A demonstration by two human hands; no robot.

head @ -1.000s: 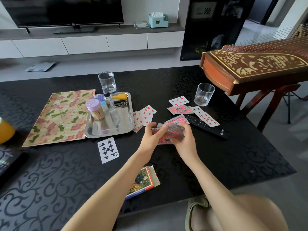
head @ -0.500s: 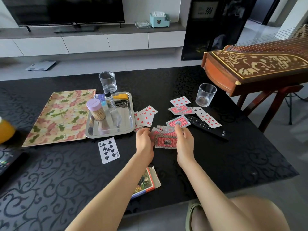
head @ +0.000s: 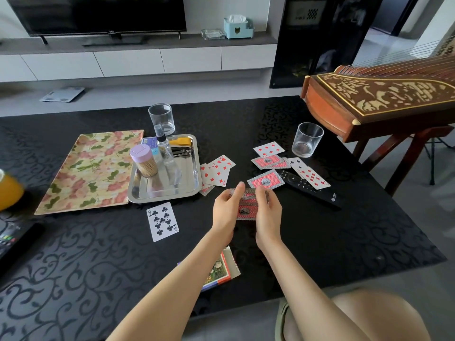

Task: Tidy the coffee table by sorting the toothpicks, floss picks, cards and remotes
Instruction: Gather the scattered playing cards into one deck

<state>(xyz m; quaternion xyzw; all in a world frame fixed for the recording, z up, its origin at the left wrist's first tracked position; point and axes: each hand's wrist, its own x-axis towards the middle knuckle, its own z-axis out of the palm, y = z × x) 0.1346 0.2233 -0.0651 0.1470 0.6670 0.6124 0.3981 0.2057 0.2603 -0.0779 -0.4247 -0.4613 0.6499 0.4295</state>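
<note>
Both hands point(head: 246, 212) cupped around card stack point(head: 247, 209)

Tray point(head: 194, 178) sits mid-table point(head: 344, 230), right of the placemat point(head: 83, 173); toothpick jar point(head: 144, 161) and spray bottle point(head: 164, 148) stand in it. One glass point(head: 162, 118) behind the tray, another point(head: 307, 139) far right. Loose cards point(head: 218, 171) lie between tray and remote point(head: 311, 188). Single card point(head: 162, 221) in front of the tray. Card box point(head: 218, 270) at the near edge.

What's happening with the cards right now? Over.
Left hand and right hand squaring a red-backed card stack. Loose cards remain. Remote partly under cards.
</note>
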